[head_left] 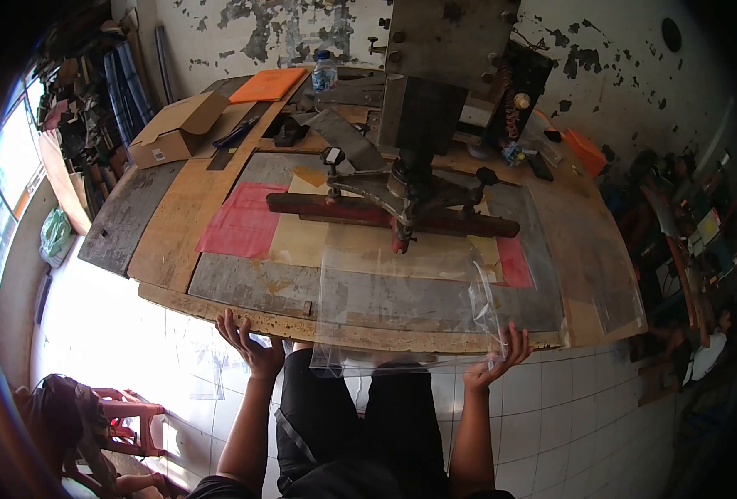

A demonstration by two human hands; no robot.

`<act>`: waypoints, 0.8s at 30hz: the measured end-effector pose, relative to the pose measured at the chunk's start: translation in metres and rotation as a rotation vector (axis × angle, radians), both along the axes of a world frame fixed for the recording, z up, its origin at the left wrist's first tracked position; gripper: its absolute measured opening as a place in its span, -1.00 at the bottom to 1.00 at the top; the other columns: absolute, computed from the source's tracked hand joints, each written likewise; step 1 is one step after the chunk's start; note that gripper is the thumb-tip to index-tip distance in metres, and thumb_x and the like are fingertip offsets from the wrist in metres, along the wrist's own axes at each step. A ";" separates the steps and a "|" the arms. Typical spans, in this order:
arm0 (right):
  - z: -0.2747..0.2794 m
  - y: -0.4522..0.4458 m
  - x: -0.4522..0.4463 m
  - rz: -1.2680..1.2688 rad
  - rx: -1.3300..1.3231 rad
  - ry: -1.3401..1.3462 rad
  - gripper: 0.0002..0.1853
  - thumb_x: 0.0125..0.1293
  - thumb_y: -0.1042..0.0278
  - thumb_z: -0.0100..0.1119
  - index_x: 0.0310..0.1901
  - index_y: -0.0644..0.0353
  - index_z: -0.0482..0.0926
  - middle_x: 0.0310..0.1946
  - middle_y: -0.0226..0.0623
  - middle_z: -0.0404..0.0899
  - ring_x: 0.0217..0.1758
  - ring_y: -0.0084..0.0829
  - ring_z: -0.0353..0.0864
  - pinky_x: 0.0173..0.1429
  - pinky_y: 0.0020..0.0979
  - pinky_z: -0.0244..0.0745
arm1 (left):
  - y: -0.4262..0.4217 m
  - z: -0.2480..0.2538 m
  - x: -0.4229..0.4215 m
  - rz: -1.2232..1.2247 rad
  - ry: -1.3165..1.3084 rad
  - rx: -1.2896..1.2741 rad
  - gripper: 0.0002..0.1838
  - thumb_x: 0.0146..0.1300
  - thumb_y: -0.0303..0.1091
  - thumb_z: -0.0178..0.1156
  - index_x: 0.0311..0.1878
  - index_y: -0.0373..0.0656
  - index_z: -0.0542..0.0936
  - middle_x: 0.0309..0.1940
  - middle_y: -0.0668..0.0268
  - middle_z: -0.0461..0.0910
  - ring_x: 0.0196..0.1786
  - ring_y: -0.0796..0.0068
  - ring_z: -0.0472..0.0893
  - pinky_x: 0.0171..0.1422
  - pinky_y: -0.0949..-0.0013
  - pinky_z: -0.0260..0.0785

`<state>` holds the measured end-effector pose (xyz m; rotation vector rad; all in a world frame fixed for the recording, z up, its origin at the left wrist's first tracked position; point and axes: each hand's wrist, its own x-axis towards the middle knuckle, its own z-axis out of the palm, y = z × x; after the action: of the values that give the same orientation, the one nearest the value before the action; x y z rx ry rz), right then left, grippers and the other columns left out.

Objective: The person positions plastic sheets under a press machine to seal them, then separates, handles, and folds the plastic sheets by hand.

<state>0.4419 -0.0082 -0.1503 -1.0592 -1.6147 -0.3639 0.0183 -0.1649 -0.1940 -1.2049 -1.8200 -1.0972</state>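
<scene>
A clear plastic sheet [393,324] lies over the front of the worktable and hangs past its edge. My right hand [500,362] is at the sheet's right edge, with the crinkled plastic between thumb and fingers. My left hand [253,348] is at the table's front edge, left of the sheet, its fingers spread and nothing visible in them. Beyond the sheet, a metal press [410,179] with a long reddish bar [335,208] stands over a cream sheet [293,245] and red pieces [239,220].
On the worktable [165,233] are a cardboard box [173,129], an orange folder [268,85] and a water bottle [324,73]. Other people are at the lower left, by a red stool [135,416], and at the far right. More clear plastic [206,370] shows at left, below the table.
</scene>
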 end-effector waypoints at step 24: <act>0.022 -0.015 -0.002 -0.048 -0.054 -0.126 -0.44 0.76 0.05 -0.40 0.40 0.27 0.47 0.42 -0.08 0.50 0.59 0.11 0.30 0.64 0.28 -0.06 | -0.005 0.003 0.000 -0.032 -0.028 -0.014 -0.27 0.27 -0.35 0.35 0.45 -0.03 0.23 0.60 -0.14 0.17 0.68 -0.43 0.04 0.68 -0.51 -0.16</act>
<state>0.4394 -0.0231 -0.1288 -1.1363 -1.7214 -0.4290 0.0185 -0.1696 -0.1911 -1.2363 -1.8384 -1.1258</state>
